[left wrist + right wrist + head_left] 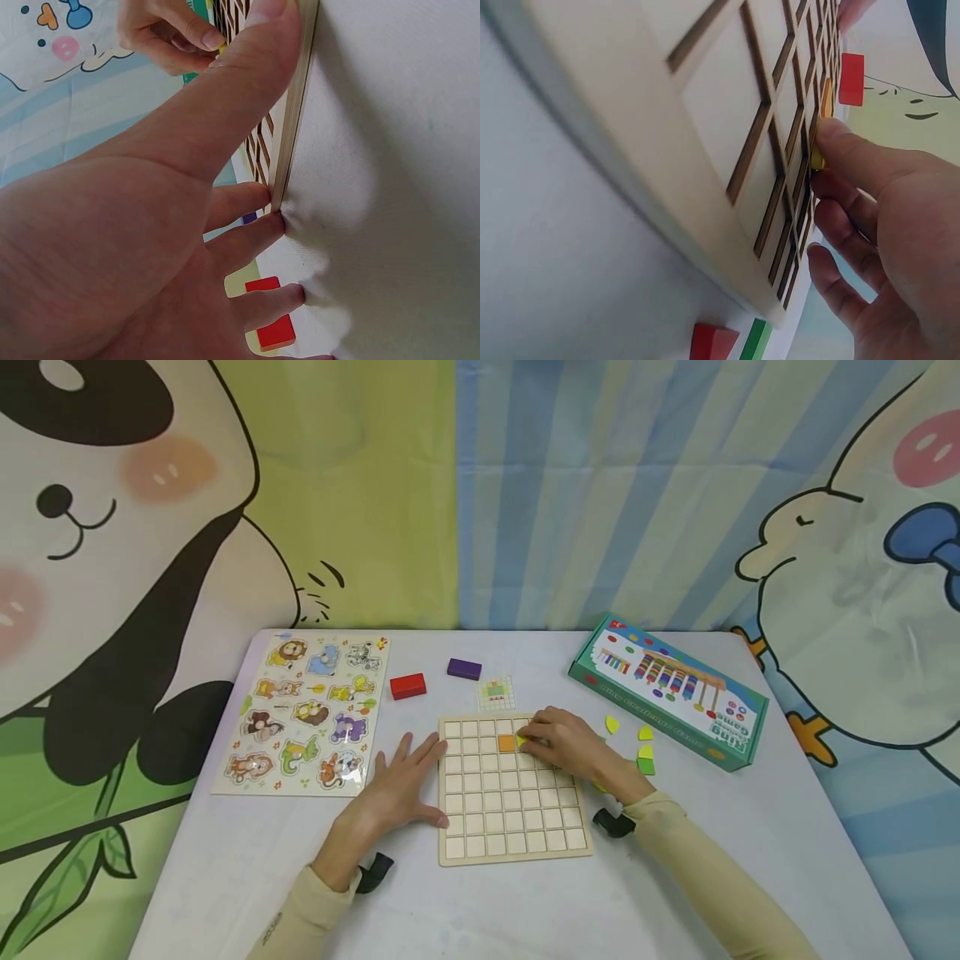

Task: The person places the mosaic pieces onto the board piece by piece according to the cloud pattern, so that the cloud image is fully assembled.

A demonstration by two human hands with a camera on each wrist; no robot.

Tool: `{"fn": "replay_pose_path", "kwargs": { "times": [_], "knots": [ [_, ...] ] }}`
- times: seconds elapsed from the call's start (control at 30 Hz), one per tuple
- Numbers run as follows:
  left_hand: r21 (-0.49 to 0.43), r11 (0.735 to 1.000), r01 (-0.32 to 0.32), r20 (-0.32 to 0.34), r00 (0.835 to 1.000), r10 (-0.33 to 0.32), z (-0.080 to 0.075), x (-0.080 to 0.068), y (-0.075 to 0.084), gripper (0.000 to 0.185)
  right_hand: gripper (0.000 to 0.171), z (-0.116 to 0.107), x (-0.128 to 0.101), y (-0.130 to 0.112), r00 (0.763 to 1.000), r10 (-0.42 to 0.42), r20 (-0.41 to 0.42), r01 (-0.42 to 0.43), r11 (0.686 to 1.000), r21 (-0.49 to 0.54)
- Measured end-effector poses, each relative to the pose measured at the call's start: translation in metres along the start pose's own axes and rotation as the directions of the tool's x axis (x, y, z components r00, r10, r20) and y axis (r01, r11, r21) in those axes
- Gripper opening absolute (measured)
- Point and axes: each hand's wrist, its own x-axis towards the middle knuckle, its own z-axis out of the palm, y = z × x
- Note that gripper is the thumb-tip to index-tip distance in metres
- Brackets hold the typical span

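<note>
A wooden grid board [514,799] lies flat on the white table. My left hand [399,785] rests at its left side with fingers spread; the thumb and some fingertips touch the board's edge. Over the board's upper right part, my right hand [566,745] pinches a small yellow piece [817,156] between thumb and index finger. That piece is at the grid, just right of an orange square [507,742] set in a cell near the top. The fingers partly cover the yellow piece, so its full shape cannot be told.
Behind the board lie a small pattern card [497,692], a purple block [464,669] and a red block [408,686]. An animal puzzle board [303,718] is at left, a green box [667,689] at right. Several yellow and green pieces [646,752] lie beside the right forearm.
</note>
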Motion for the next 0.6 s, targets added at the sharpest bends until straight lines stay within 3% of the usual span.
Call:
{"fn": "replay_pose_path", "kwargs": {
  "times": [0.1,0.33,0.6],
  "knots": [
    [-0.001,1.0,-0.001,-0.001,1.0,0.001,0.0001,0.0,-0.0005,0.12,0.024,-0.0002,0.0007,-0.0021,0.999,0.03,0.023,-0.031,0.999,0.029],
    [0.004,1.0,-0.005,-0.002,1.0,0.005,-0.001,-0.0005,-0.0001,0.12,0.024,-0.0017,0.0044,-0.0055,0.98,0.178,0.086,-0.188,0.972,0.14],
    [0.002,1.0,-0.005,-0.001,1.0,0.005,-0.0004,-0.0007,0.0002,0.12,0.028,-0.0016,0.0028,-0.0059,0.98,0.174,0.091,-0.187,0.971,0.146]
  ]
}}
